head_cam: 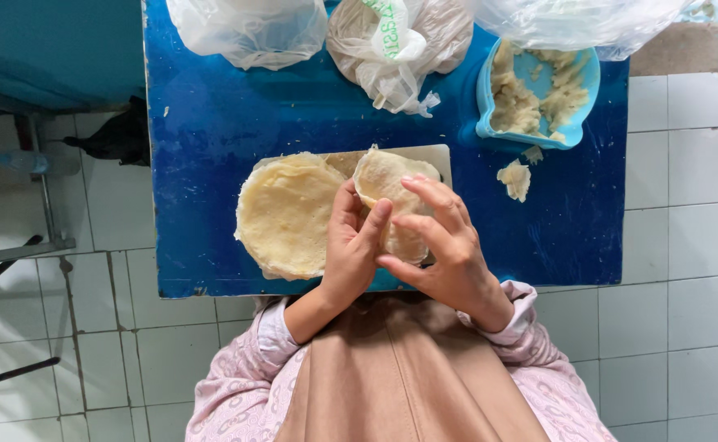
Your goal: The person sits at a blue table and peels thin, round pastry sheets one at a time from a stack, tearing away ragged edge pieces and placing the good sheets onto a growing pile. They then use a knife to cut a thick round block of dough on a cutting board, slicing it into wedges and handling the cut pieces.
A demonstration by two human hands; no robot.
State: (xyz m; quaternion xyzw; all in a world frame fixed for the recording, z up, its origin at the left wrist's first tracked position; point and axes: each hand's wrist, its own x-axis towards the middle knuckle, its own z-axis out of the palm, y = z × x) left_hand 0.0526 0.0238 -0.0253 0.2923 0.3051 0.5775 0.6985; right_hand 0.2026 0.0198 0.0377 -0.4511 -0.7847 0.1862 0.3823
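Observation:
Both my hands hold one thin round dough wrapper (387, 184) above a pale cutting board (424, 153) on a blue table (211, 123). My left hand (349, 245) grips its lower left edge, thumb up against the sheet. My right hand (441, 241) lies over its right side with fingers spread and thumb underneath. A stack of the same yellowish round wrappers (285, 214) lies just left of my hands, hanging over the board's left edge.
A light blue bowl (581, 82) with crumbly pale filling sits at the back right, and a lump of filling (515, 178) lies on the table below it. Several plastic bags (248, 29) line the far edge. White tiled floor surrounds the table.

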